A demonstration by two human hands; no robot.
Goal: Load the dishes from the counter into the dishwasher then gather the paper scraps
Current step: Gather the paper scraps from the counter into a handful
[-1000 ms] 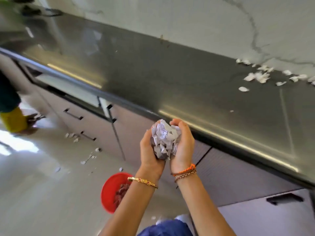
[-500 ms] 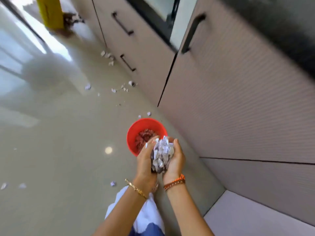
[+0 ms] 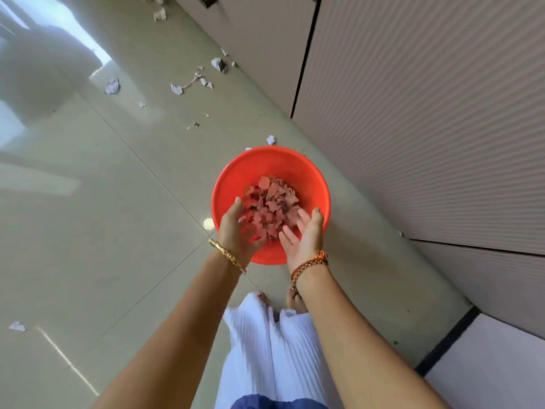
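Note:
A red plastic tub (image 3: 312, 172) stands on the floor beside the cabinets, with a heap of paper scraps (image 3: 271, 205) inside that look pink in its glow. My left hand (image 3: 236, 228) and my right hand (image 3: 303, 234) hang over the tub's near rim, palms facing each other and fingers spread, holding nothing. Loose scraps fall between them. More white paper scraps (image 3: 177, 89) lie scattered on the floor beyond the tub.
Ribbed beige cabinet fronts (image 3: 413, 113) run along the right. Glossy floor tiles (image 3: 103, 231) spread to the left, with a stray scrap (image 3: 17, 326) at the far left. My feet (image 3: 295, 299) stand just behind the tub.
Both hands carried the paper bundle down from counter height to the tub, then parted and let it drop in. My view tilted from the counter to the floor.

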